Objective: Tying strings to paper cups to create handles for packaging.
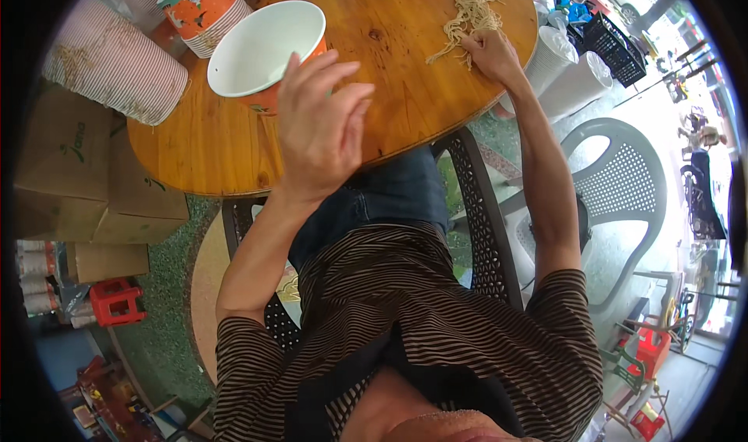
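A wide paper bowl [257,40], white inside and orange outside, stands on the round wooden table [389,76] at left. My left hand [319,122] is raised just in front of its near right side, fingers apart and slightly blurred, holding nothing. Whether it touches the bowl I cannot tell. At the table's right side, my right hand [492,54] is closed on the near end of a tangle of thin tan strands [475,9]. Its fingertips are partly hidden.
Leaning stacks of paper bowls [117,60] and patterned orange bowls [206,13] crowd the left edge. Cardboard boxes [62,150] sit below them. To the right are white cup stacks [573,87], a black crate [614,48] and a grey plastic chair [623,177].
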Action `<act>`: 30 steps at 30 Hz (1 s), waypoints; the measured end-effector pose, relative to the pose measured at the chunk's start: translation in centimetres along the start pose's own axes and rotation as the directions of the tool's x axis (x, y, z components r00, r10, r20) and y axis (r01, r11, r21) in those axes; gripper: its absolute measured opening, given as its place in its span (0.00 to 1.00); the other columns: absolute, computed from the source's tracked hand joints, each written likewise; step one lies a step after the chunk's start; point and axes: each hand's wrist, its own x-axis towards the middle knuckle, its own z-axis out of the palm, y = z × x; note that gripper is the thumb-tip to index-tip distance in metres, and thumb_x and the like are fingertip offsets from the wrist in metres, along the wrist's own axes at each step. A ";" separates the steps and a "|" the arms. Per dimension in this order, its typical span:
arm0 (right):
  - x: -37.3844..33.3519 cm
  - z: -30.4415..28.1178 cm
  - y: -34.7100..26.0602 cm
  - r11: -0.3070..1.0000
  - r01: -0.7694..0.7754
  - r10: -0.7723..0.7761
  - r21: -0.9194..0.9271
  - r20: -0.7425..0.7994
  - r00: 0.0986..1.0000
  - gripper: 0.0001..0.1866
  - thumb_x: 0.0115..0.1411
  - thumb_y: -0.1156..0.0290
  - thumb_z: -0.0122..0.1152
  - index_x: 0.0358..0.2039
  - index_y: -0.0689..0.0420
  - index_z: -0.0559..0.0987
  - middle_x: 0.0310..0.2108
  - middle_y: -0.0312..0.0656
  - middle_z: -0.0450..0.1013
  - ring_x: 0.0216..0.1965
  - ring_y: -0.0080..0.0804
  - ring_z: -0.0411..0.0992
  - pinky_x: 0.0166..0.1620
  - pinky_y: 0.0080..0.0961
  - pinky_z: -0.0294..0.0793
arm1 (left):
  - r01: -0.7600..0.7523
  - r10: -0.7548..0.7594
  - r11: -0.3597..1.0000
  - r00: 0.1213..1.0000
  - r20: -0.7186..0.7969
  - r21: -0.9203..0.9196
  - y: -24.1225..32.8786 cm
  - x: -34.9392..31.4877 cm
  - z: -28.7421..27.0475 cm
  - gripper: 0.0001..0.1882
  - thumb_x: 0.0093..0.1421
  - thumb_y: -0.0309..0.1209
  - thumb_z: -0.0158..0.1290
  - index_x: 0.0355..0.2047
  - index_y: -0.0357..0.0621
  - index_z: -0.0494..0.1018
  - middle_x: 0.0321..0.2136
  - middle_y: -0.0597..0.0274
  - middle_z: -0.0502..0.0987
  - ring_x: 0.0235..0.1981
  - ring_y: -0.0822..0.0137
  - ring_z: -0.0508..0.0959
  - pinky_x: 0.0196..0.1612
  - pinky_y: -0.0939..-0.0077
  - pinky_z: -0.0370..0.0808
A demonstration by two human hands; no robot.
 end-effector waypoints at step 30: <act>-2.6 -2.6 1.8 0.319 -0.136 -0.071 0.938 0.166 0.984 0.15 0.73 0.63 0.57 0.28 0.55 0.77 0.22 0.28 0.68 0.22 0.15 0.60 0.26 0.13 0.58 | 0.595 -0.518 0.789 0.777 0.357 -0.149 1.1 6.2 23.7 0.15 0.58 0.42 0.67 0.37 0.44 0.86 0.29 0.55 0.84 0.32 0.63 0.84 0.37 0.67 0.78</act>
